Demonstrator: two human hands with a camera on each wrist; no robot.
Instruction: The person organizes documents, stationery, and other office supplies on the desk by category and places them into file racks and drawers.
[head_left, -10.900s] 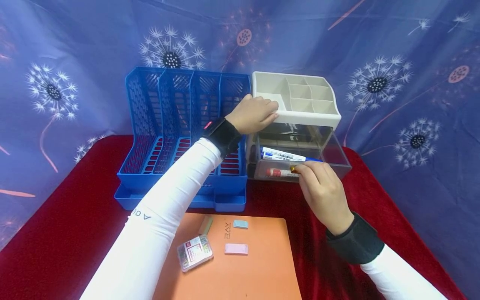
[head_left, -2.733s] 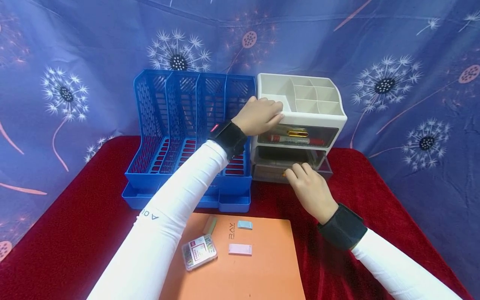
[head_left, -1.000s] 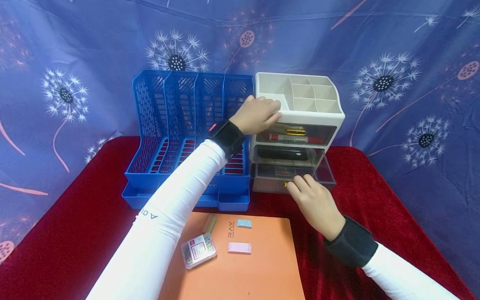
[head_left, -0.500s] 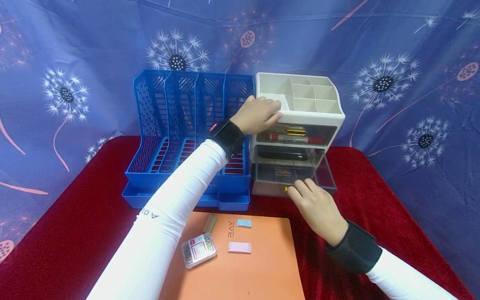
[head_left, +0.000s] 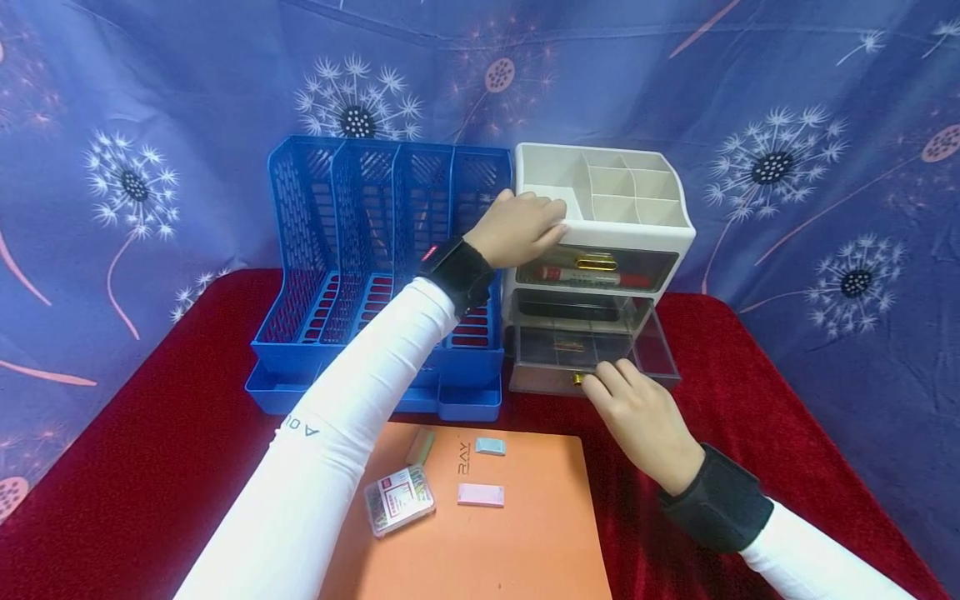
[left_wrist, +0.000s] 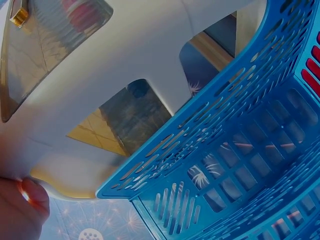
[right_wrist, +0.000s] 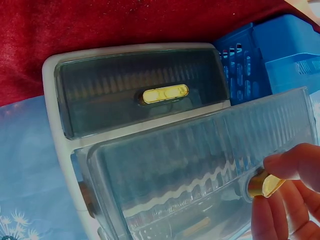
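My left hand (head_left: 517,229) grips the front left rim of a white desk organizer (head_left: 630,237), with the fingers curled over its top edge. Its top drawer (head_left: 645,265) is closed, and a red-capped marker shows through the front. Below it, a clear smoky drawer (head_left: 540,382) is pulled well out. My right hand (head_left: 637,417) pinches that drawer's gold handle (right_wrist: 262,184) between thumb and fingers. Inside the opening, toward the back, lies a long black object (head_left: 566,307). Another closed drawer with a gold handle (right_wrist: 165,93) shows in the right wrist view.
A blue file rack (head_left: 375,367) stands against the organizer's left side. On an orange mat (head_left: 540,533) in front lie a clear box of clips (head_left: 400,500), a pink eraser (head_left: 481,495), a blue eraser (head_left: 490,447) and a greenish block (head_left: 421,447). Red cloth covers the table.
The top drawer, out in the oldest frame, is now closed. The drawer below has slid farther toward me with my right hand on its handle. My left hand keeps its hold.
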